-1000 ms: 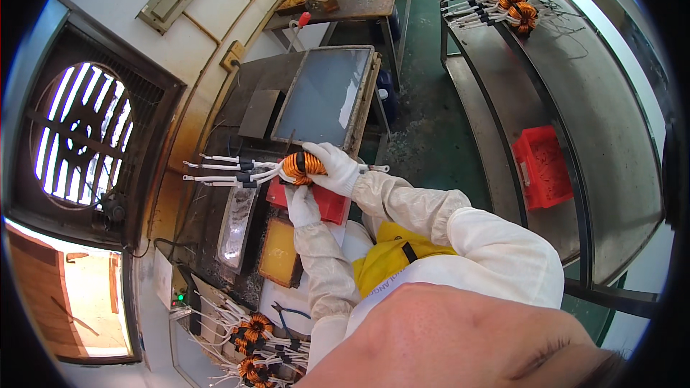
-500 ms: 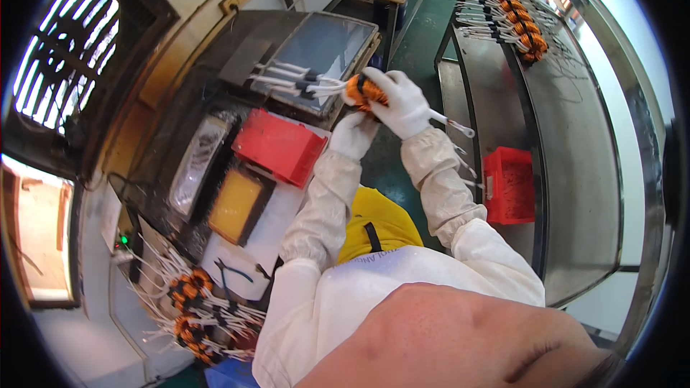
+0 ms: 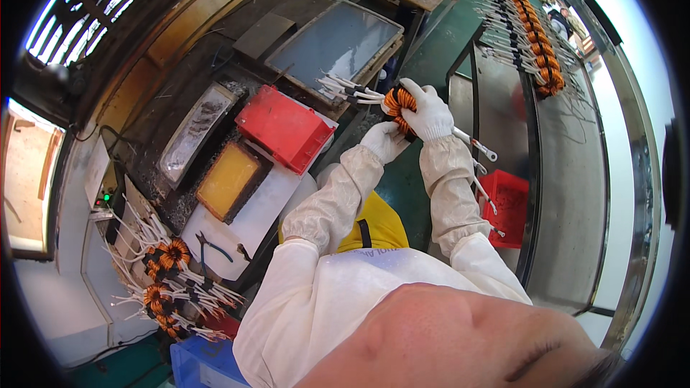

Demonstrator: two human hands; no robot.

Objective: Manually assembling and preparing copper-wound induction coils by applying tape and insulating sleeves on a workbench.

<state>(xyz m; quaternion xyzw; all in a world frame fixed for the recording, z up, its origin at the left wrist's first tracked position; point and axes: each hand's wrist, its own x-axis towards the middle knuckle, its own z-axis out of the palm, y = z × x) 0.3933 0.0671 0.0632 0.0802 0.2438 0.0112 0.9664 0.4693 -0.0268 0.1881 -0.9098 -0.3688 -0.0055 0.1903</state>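
A ring-shaped coil of orange copper wire (image 3: 399, 106) with a black band is held up in front of me. Its leads in white sleeves (image 3: 352, 90) point left, over the corner of a grey flat panel (image 3: 334, 47). My right hand (image 3: 429, 113), in a white glove, grips the coil from the right with fingers over its top. My left hand (image 3: 384, 142), gloved too, is closed at the coil's lower edge, its fingertips partly hidden. White leads with metal ring lugs (image 3: 483, 149) show beyond my right wrist.
On the left bench are a red bin (image 3: 282, 128), a yellow block in a dark tray (image 3: 228, 181), a silvery bath (image 3: 195, 136) and pliers (image 3: 213, 250). More coils (image 3: 164, 259) lie at lower left. A red crate (image 3: 507, 208) and a metal rack holding a coil row (image 3: 535, 36) stand right.
Both hands have carried the coil rightward, away from the grey panel, so its leads now overlap only the panel's corner. The whole view has shifted a little. The grip stays on the coil.
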